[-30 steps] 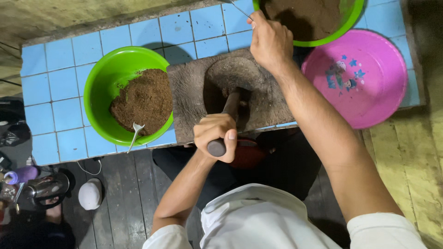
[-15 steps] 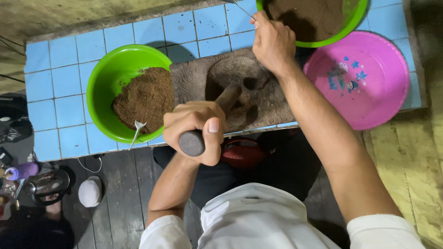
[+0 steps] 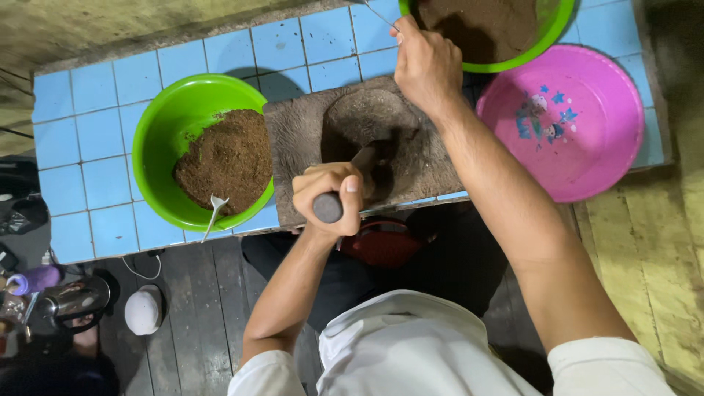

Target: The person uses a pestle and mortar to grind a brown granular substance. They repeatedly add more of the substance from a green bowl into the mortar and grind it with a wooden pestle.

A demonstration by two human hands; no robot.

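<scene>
My left hand point(image 3: 330, 192) grips a dark pestle point(image 3: 361, 163) whose lower end sits in the hollow of a stone mortar block point(image 3: 301, 139) on a blue-tiled counter point(image 3: 88, 125). My right hand point(image 3: 425, 62) reaches to the rim of a green bowl point(image 3: 546, 37) of brown powder at the top, pinching a thin utensil handle point(image 3: 380, 15). To the left of the mortar, a second green bowl point(image 3: 165, 132) holds a heap of brown powder point(image 3: 227, 158) with a white spoon point(image 3: 215, 213) stuck in it.
A pink plastic basin point(image 3: 579, 154), with nothing in it but a printed pattern, sits right of the mortar. Below the counter lie a dark wooden floor, a red object point(image 3: 385, 242), a white round thing point(image 3: 143, 312) and a metal kettle point(image 3: 70, 301) at the lower left.
My left hand lifted the pestle up out of the mortar half a second ago and has now brought it back down into the hollow. My right hand stayed at the top bowl's rim.
</scene>
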